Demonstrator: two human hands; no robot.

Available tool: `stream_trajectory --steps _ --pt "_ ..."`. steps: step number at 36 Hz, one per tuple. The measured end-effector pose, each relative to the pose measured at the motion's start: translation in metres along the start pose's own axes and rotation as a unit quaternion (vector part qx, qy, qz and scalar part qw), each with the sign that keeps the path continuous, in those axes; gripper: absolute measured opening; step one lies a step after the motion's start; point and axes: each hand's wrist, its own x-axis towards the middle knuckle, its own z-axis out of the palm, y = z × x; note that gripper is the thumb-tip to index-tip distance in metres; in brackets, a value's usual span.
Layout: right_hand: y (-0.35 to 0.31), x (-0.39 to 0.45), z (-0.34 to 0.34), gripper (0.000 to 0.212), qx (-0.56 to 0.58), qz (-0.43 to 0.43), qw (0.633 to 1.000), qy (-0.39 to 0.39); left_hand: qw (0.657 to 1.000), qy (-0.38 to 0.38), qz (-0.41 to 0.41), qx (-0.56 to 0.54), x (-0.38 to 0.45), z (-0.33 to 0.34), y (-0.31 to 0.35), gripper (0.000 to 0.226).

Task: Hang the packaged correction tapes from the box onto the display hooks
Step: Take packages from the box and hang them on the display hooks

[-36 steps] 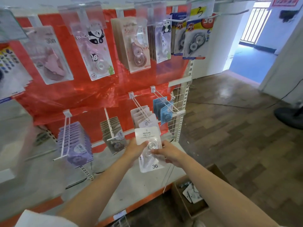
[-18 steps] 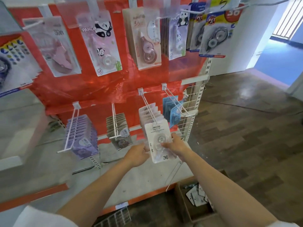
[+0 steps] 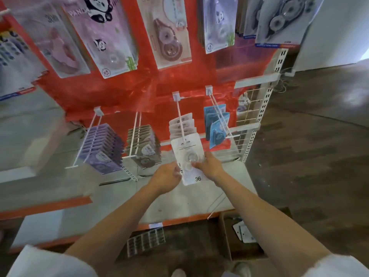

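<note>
The correction tape pack (image 3: 187, 156) is a white card with a clear bubble, and both hands hold it in front of the white display hook (image 3: 180, 124). Its long side runs up and down, tilted a little so the top leans to the left. The top edge, where the hanging hole is, points up at the tip of the hook and looks to be right on it. The bottom corner with the number 36 points down at the person. The left hand (image 3: 166, 177) pinches the left edge of the pack with curled fingers. The right hand (image 3: 209, 165) pinches the right side, with its thumb on the bubble. More white packs (image 3: 182, 124) hang behind on the same hook. Blue packs (image 3: 216, 124) hang on the next hook to the right. Down on the floor, the cardboard box (image 3: 225, 236) has a few more packs (image 3: 244, 233) inside.
</note>
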Motion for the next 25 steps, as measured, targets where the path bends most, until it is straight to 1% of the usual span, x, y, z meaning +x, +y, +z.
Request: stream_trajectory --steps 1,3,6,9,11,14,16,21,25 --pt "-0.002 0.003 -0.001 0.052 -0.016 0.001 1.0 0.006 1.0 0.004 -0.004 0.0 0.0 0.001 0.002 0.014" --pt "-0.006 0.012 -0.005 0.049 -0.048 0.006 0.999 0.012 1.0 0.014 -0.018 -0.003 -0.001 0.001 0.005 0.017" --pt "-0.014 0.023 -0.011 0.047 -0.08 0.051 0.995 0.007 0.999 0.026 -0.026 0.011 -0.003 0.002 0.009 0.021" --pt "-0.02 0.033 -0.012 0.049 -0.124 0.037 0.991 0.028 0.999 0.033 -0.032 0.009 -0.006 0.003 0.014 0.022" --pt "-0.019 0.037 -0.011 0.049 -0.152 0.025 0.988 0.025 0.999 0.033 -0.034 0.015 -0.007 0.004 0.017 0.023" --pt "-0.012 0.035 -0.014 0.05 -0.204 0.024 0.979 -0.012 0.999 0.025 -0.036 0.029 -0.008 0.009 0.022 0.024" --pt "-0.003 0.031 -0.019 0.05 -0.225 0.009 0.974 -0.031 0.999 0.019 -0.037 0.03 -0.007 0.015 0.026 0.025" --pt "0.019 0.02 -0.045 0.041 -0.275 -0.012 0.96 -0.048 0.999 -0.004 -0.025 0.041 0.004 0.034 0.049 0.026" --pt "0.041 0.009 -0.081 0.037 -0.319 -0.009 0.946 -0.059 0.995 -0.043 0.014 0.09 0.021 0.055 0.077 0.028"
